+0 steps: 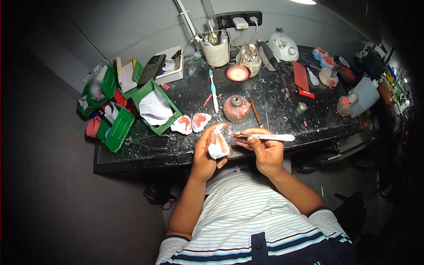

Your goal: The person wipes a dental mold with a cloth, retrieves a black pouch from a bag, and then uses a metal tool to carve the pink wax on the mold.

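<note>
My left hand [207, 150] is wrapped round a white plaster dental model [218, 148] with a pinkish-orange layer on it, held over the front edge of the black bench. Just to its right, my right hand [267, 152] grips a slim tool with a white handle [282, 138], its tip end pointing left toward the model. Two more plaster pieces with red-pink wax, a left one [182, 124] and a right one [201, 122], lie on the bench beyond my left hand. A pink-stained round burner [236, 108] stands behind the gap between my hands.
On the black bench [185, 95] are a toothbrush [213, 92], a brown-handled tool [255, 111], a dish of pink wax [237, 73] and red wax sheets [300, 76]. Green boxes [168, 104] stand at the left, a woven cup [216, 53] at the back, a plastic container [365, 96] at the right.
</note>
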